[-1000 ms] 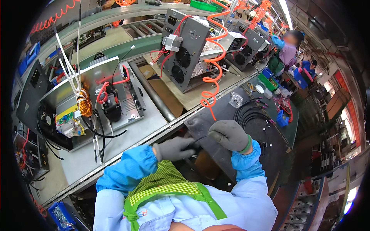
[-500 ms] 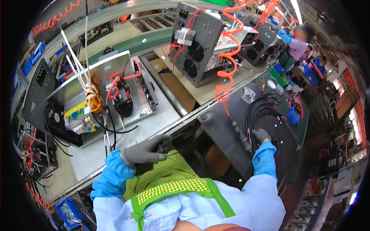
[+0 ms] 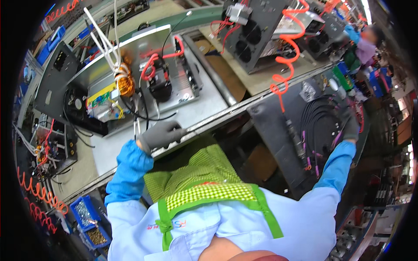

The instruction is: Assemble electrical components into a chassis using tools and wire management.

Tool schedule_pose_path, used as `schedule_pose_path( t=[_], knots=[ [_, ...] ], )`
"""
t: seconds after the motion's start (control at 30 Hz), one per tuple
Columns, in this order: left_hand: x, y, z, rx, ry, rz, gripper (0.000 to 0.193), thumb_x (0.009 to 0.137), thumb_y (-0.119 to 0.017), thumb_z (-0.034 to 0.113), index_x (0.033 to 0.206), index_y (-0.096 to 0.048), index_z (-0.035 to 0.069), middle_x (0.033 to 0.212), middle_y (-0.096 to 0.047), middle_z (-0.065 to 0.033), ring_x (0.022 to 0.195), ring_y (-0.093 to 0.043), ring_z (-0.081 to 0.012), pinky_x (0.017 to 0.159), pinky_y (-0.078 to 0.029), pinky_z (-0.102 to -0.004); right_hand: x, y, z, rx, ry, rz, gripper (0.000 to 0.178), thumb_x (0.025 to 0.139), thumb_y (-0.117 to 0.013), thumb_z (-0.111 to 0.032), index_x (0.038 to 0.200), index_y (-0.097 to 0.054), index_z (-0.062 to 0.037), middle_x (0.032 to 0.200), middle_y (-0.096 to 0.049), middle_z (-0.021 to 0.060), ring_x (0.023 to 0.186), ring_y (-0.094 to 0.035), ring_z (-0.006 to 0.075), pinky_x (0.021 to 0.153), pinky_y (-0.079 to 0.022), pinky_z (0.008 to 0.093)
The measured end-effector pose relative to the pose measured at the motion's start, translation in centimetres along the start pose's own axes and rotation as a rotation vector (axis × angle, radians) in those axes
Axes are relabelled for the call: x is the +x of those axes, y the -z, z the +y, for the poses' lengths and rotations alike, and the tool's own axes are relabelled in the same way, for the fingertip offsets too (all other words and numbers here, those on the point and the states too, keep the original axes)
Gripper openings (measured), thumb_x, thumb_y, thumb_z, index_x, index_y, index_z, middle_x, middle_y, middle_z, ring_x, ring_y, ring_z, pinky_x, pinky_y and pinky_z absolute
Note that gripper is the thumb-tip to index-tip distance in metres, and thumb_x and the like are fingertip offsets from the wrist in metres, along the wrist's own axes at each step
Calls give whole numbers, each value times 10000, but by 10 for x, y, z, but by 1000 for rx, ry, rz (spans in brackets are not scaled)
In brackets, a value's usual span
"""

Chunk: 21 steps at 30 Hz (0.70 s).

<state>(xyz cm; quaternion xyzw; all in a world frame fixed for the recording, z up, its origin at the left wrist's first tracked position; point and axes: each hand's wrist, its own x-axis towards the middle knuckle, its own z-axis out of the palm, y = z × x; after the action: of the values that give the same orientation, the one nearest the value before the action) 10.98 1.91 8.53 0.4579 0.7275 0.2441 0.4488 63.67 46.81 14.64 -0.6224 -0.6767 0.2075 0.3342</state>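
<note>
My left hand (image 3: 161, 135), in a grey glove, is at the front edge of the bench with its fingers curled. A thin black cable (image 3: 201, 128) runs out from its fingertips to the right. Beyond that hand stands an opened machine chassis (image 3: 178, 93) with a copper coil (image 3: 125, 85), red cables and a green circuit board (image 3: 101, 100). My right hand (image 3: 349, 126), also gloved, reaches over the right part of a dark mat, beside a bundle of black cables (image 3: 320, 115) with purple ends. Motion smears its fingers.
An orange coiled air hose (image 3: 289, 41) hangs down to a slim air tool (image 3: 296, 139) on the mat. Grey fan cabinets (image 3: 250, 43) stand at the back, with a co-worker (image 3: 365, 50) at the far right. Blue bins of fasteners (image 3: 85, 211) are at the lower left.
My right hand has left the air tool's side and moved right across the cable bundle. My left hand is now over the bench edge. The whole view has shifted.
</note>
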Motion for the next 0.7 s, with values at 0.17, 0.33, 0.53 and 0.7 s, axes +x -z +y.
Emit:
schedule_pose_path(
  t=[0.17,0.33,0.53,0.7],
  knots=[
    [32,-17,-8,-692,-103,73,384,934,-497,329,1128,-569,5,909,-654,-77,556,-489,-73,476,-392,-211,-47,-58,-136,1755,240,-625,185,937,-530,-209,976,-568,-32,687,-446,-16,616,-415,44,503,-346,207],
    [28,-31,-6,-1224,-279,24,493,909,-571,263,1286,-415,-14,1122,-542,-125,763,-472,-101,676,-438,-231,-186,-147,-240,1303,814,-346,288,926,-544,-358,882,-496,-78,809,-577,100,612,-513,168,512,-432,262],
    [7,-44,-24,-1579,-541,259,338,983,-413,115,1308,-395,27,1228,-508,-87,1164,-517,-174,685,-449,-152,-264,-203,-253,1116,1051,-565,473,921,-491,-450,696,-469,-35,663,-574,145,506,-515,185,444,-407,281],
    [14,-41,-17,-1618,-559,333,280,986,-433,189,1227,-480,56,1181,-548,-91,1162,-529,-176,516,-385,-127,-296,-220,-259,1167,901,-641,514,934,-449,-467,649,-449,-40,610,-552,127,480,-511,174,421,-379,260]
  ],
)
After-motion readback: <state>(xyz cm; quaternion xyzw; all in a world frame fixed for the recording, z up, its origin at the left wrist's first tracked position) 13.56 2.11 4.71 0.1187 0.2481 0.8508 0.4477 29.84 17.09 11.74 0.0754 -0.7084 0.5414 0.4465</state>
